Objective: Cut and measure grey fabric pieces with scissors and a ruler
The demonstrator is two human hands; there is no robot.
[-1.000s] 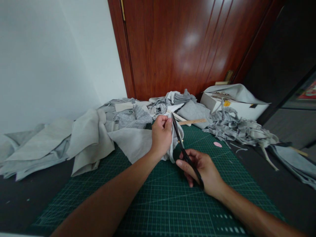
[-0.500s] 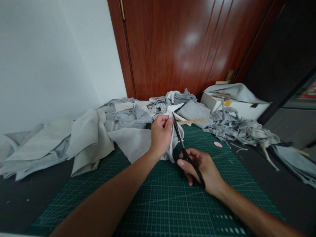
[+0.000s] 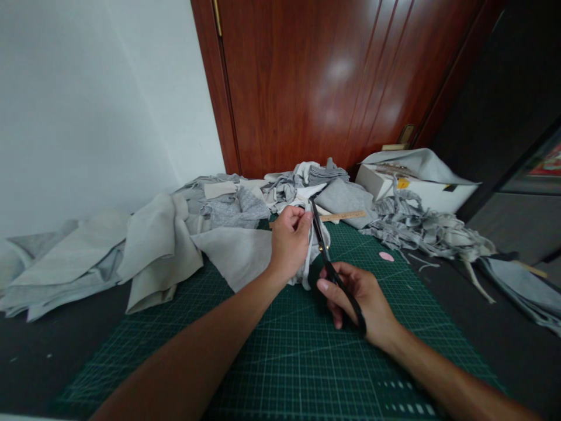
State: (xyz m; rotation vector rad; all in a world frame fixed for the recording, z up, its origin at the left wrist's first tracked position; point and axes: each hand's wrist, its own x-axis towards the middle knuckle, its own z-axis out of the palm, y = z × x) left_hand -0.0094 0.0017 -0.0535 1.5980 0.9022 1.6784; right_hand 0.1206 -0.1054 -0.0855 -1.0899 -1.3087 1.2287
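Observation:
My left hand (image 3: 290, 241) pinches the edge of a light grey piece of fabric (image 3: 241, 251), which spreads to the left over the green cutting mat (image 3: 280, 351). Part of the cloth hangs down behind my fingers. In my right hand (image 3: 357, 295) are black scissors (image 3: 323, 245), their blades pointing up and away beside the pinched edge. The blades look nearly closed, and I cannot tell whether fabric lies between them. A wooden ruler (image 3: 346, 216) lies just beyond the scissor tips.
Folded grey fabric (image 3: 153, 240) is heaped at the left, with more cloth (image 3: 236, 207) at the back. On the right are a white box (image 3: 438, 196), tangled fabric strips (image 3: 425, 222) and a pink oval piece (image 3: 386, 256). A wooden door (image 3: 307, 88) stands behind.
My left hand has shifted slightly right with the fabric edge. The scissor tips have moved a little right and the blades look closer together.

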